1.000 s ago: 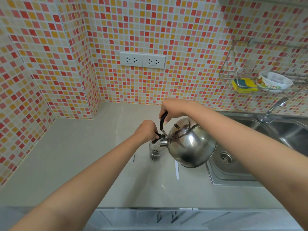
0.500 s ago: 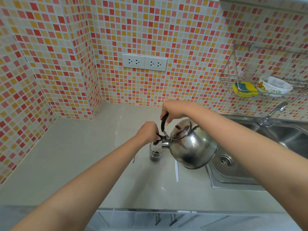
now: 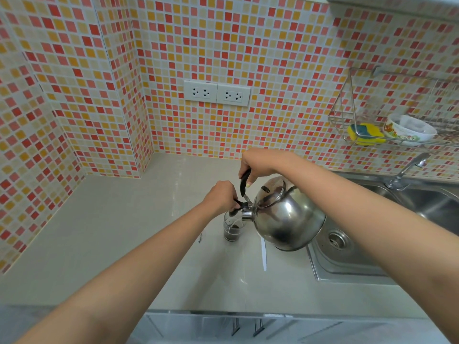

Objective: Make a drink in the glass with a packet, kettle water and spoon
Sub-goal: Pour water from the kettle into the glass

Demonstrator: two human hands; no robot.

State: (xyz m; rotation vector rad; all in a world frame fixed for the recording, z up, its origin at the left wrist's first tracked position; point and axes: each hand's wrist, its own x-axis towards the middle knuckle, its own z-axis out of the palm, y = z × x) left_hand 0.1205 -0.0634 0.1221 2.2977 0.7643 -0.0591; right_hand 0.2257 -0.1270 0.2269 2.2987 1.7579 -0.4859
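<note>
A shiny steel kettle [image 3: 285,217] hangs tilted to the left over a small clear glass [image 3: 232,229] that stands on the counter with dark powder at its bottom. My right hand [image 3: 258,162] grips the kettle's black handle from above. My left hand [image 3: 221,194] pinches the black cap at the spout, right over the glass rim. Water runs from the spout into the glass. A thin white packet strip [image 3: 263,254] lies on the counter just right of the glass. No spoon is visible.
A steel sink [image 3: 347,259] with a drain lies right of the kettle, its tap [image 3: 407,170] behind. A wire wall rack [image 3: 347,115] holds a yellow sponge [image 3: 365,134] and a bowl [image 3: 409,130]. A small dark scrap [image 3: 200,237] lies left of the glass. The grey counter [image 3: 111,232] spreads left.
The kettle has tipped slightly further toward the glass while both hands keep their grips. The view has drifted down a little.
</note>
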